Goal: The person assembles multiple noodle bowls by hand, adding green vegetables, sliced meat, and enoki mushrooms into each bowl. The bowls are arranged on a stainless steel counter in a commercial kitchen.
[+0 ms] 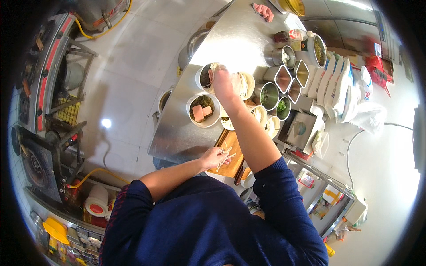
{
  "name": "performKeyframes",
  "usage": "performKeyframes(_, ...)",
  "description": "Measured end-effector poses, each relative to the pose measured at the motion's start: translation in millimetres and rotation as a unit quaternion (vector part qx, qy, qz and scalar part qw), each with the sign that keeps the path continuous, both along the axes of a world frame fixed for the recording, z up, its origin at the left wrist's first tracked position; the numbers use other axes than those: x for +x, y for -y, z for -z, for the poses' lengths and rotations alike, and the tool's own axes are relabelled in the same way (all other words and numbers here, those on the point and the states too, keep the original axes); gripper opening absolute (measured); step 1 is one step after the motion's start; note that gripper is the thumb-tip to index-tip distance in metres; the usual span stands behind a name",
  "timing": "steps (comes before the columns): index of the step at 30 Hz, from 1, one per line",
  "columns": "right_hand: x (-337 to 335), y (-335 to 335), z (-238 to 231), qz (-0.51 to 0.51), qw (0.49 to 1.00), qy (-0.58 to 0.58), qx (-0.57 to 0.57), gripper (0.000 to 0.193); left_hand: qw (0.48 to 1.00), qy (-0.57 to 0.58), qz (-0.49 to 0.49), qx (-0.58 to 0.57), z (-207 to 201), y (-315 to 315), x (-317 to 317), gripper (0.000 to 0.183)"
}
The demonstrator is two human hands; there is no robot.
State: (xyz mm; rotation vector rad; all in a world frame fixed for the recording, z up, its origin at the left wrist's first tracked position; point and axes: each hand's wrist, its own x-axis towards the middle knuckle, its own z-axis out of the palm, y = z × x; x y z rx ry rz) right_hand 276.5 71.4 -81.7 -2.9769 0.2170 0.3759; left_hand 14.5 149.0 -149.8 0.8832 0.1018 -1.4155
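My left hand is closed round a small bunch of thin pale strips, above the wooden cutting board. The strips stick out past the fingers, and their kind cannot be told. My right hand reaches over the farther white bowl, fingers drawn together at its right rim; what they hold, if anything, is hidden. Dark food and a pinkish piece show inside that bowl. Closer to me stands another white bowl, holding dark green food with two pink slices on top.
Stacked pale round containers stand right of my right hand. Beyond them are steel tubs, one with chopped greens. A knife lies beside the board. White sacks line the right; a stove stands across the floor.
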Motion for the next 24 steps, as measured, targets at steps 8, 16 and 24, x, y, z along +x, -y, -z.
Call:
performKeyframes(8,-20.0,41.5,-58.4,-0.028,0.996,0.065,0.054,0.026,0.996,-0.035,-0.073,-0.030,4.1,6.5,-4.6,0.029)
performKeyframes(16,-225.2,94.2,-95.0,0.219,0.939,0.072,0.255,0.022,0.975,-0.108,-0.179,-0.069,-18.3,8.5,5.0,0.037)
performKeyframes(24,-320.0,107.9,-38.3,0.300,0.884,0.047,0.354,0.024,0.978,0.037,-0.191,-0.071,-42.2,31.6,-20.4,0.036)
